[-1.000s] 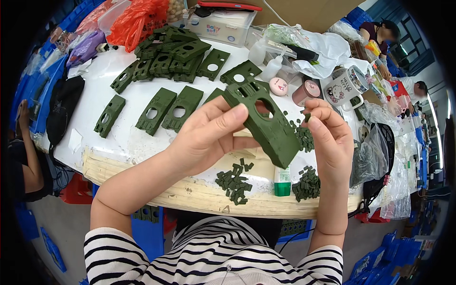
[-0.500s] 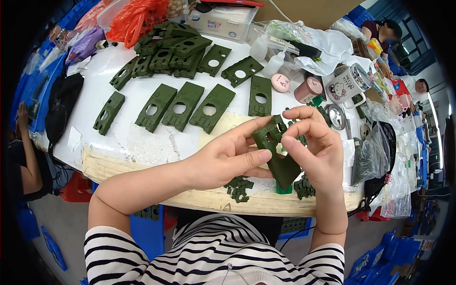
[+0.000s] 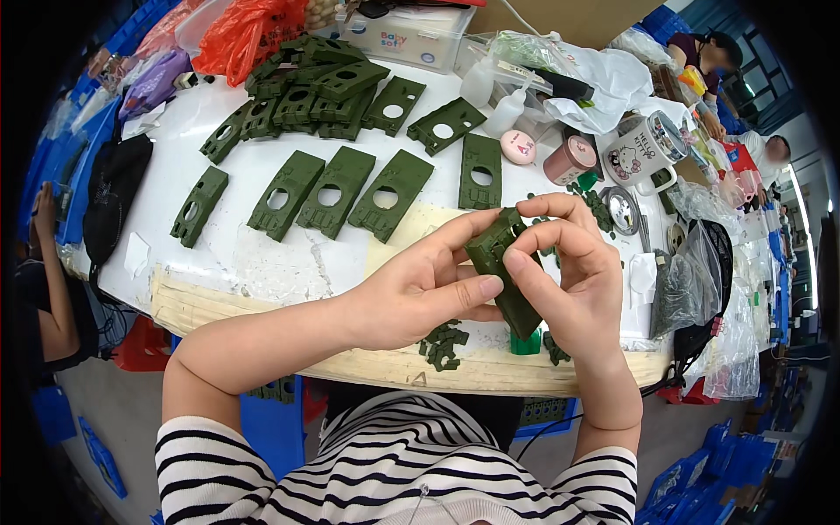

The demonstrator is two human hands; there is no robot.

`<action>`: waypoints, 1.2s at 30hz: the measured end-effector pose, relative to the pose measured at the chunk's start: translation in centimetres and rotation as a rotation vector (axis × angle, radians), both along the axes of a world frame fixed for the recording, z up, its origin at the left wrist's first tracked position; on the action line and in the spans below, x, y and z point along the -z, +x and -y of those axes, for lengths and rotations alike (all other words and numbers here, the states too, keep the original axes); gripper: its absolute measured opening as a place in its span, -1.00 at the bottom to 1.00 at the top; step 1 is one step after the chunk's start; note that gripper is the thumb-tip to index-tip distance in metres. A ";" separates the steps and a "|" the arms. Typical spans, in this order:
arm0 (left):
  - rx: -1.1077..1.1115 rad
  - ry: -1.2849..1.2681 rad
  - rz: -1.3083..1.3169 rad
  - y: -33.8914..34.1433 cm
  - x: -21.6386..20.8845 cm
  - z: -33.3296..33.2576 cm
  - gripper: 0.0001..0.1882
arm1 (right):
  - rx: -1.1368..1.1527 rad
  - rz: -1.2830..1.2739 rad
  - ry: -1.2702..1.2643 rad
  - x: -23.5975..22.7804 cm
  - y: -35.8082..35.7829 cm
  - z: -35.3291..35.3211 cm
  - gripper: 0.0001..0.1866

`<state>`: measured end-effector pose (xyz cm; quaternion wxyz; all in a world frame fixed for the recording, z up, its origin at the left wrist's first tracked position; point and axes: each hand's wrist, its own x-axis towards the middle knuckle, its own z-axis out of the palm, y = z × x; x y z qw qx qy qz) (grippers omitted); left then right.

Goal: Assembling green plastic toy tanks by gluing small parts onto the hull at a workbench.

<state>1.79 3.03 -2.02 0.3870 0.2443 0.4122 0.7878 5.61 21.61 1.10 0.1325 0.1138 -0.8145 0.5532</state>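
My left hand (image 3: 424, 284) grips a dark green plastic toy tank hull (image 3: 520, 304), held tilted above the table's near edge. Its thumb lies along the side. My right hand (image 3: 577, 280) is closed on the hull's upper right, with the thumb on its face and the fingertips at the upper end; whether a small part sits between them is hidden. Below my hands lie two small heaps of green parts, the left heap (image 3: 444, 346) and the right one (image 3: 555, 349), with a green block (image 3: 525, 342) between them. More small green parts (image 3: 598, 210) are scattered beyond my right hand.
Several hulls with round holes, one of them a nearby hull (image 3: 391, 194), lie across the white table (image 3: 289, 262). A pile of hulls (image 3: 319, 87) stands at the back. Bottles, a pink tin (image 3: 570, 159), a mug (image 3: 643, 153) and plastic bags crowd the right side.
My right thumb and fingers have moved left and down onto the hull's face. The hull has turned slightly, so its opening shows less. The left hand keeps its hold.
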 end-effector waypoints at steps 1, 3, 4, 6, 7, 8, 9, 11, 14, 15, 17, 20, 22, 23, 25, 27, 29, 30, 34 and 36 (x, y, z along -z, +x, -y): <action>-0.010 0.004 0.006 0.0 0.0 0.0 -0.32 | 0.001 0.001 -0.002 0.0 0.0 0.0 -0.92; 0.001 -0.005 -0.005 0.0 0.1 0.1 -0.32 | 0.005 0.002 -0.005 0.0 0.0 0.1 -0.92; 0.008 -0.008 -0.011 -0.1 0.1 0.1 -0.32 | 0.007 0.001 -0.005 0.0 0.0 0.1 -0.92; 0.008 -0.005 -0.019 -0.1 0.3 0.1 -0.31 | 0.012 -0.002 -0.003 0.0 0.0 0.1 -0.92; 0.007 -0.003 -0.022 0.0 0.3 0.0 -0.31 | 0.013 -0.010 0.001 0.0 0.0 0.1 -0.92; 0.003 0.001 -0.018 0.0 0.3 0.0 -0.31 | 0.015 -0.017 0.005 0.0 0.0 0.2 -0.92; 0.000 0.004 -0.013 0.0 0.3 0.0 -0.31 | 0.017 -0.024 0.010 0.1 0.0 0.2 -0.92; -0.008 0.008 -0.019 0.1 0.3 -0.1 -0.31 | 0.022 -0.027 0.013 0.2 0.0 0.1 -0.91; -0.013 0.003 -0.055 0.1 0.4 0.0 -0.32 | 0.024 -0.049 0.036 0.1 -0.1 0.2 -0.91; -0.008 -0.003 -0.070 0.0 0.4 0.0 -0.33 | 0.024 -0.059 0.047 0.1 -0.1 0.2 -0.91; -0.009 -0.003 -0.079 0.0 0.4 0.0 -0.34 | 0.023 -0.066 0.057 0.2 -0.1 0.2 -0.91; -0.012 0.004 -0.077 0.0 0.6 -0.1 -0.35 | 0.018 -0.073 0.060 0.2 -0.2 0.1 -0.91; 0.001 -0.009 -0.097 -0.1 0.6 0.0 -0.35 | -0.002 -0.050 0.064 0.0 -0.1 0.1 -0.92; 0.000 -0.003 -0.096 -0.1 0.6 0.0 -0.35 | -0.019 -0.026 0.069 -0.1 0.0 0.0 -0.93; -0.001 0.009 -0.095 -0.1 0.7 -0.1 -0.35 | -0.019 -0.024 0.066 -0.2 0.1 0.0 -0.93; -0.001 0.005 -0.094 -0.1 0.6 -0.2 -0.36 | 0.010 -0.070 0.049 0.1 -0.1 0.1 -0.90; 0.000 0.004 -0.093 0.0 0.5 -0.2 -0.36 | 0.003 -0.075 0.053 0.2 -0.2 0.1 -0.90; 0.004 0.006 -0.093 -0.1 0.5 -0.1 -0.35 | 0.001 -0.078 0.055 0.2 -0.2 0.1 -0.90; 0.013 0.009 -0.080 0.0 0.7 0.0 -0.34 | -0.001 -0.052 0.019 -0.1 0.0 0.2 -0.92; 0.018 0.029 -0.072 -0.1 0.4 -0.1 -0.33 | 0.014 -0.017 -0.054 -0.6 0.1 0.2 -0.93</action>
